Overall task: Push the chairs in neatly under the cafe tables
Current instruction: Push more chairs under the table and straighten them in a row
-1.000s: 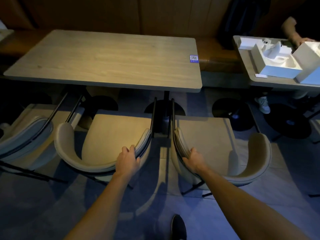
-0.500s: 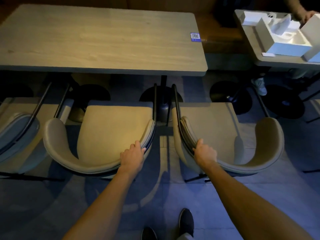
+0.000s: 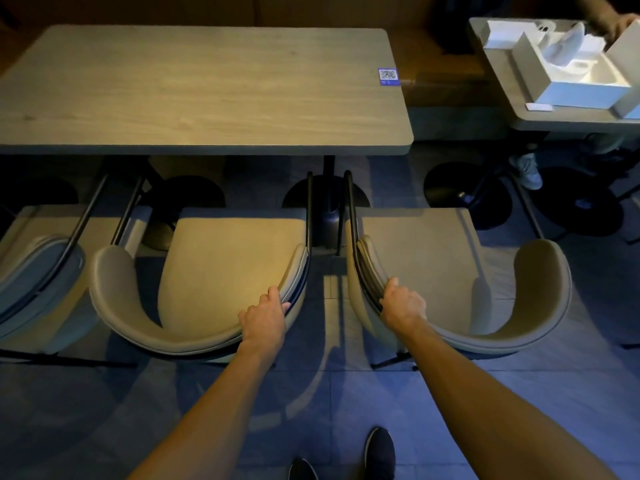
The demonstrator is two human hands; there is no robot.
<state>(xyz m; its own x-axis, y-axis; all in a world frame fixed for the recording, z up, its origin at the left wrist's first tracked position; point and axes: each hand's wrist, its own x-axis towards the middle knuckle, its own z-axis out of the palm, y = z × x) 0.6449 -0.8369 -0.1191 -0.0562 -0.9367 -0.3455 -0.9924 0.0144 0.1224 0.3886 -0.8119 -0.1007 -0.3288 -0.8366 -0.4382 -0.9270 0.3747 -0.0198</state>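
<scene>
Dim cafe floor: two beige chairs sit side by side just short of the wood table's (image 3: 194, 95) near edge, seat fronts not yet under it. Left hand (image 3: 265, 318) wraps the left chair's (image 3: 194, 282) back rim, right hand (image 3: 401, 308) the right chair's (image 3: 460, 289); fingers curled over each rim. Table lies straight ahead of both grips, so likely a forward shove.

Narrow open gap between middle chair (image 3: 221, 271) and right chair (image 3: 450, 278). Table post (image 3: 328, 188) blocks far end. Seat fronts short of table edge (image 3: 207, 150). Third chair (image 3: 41, 271) crowds left side.
</scene>
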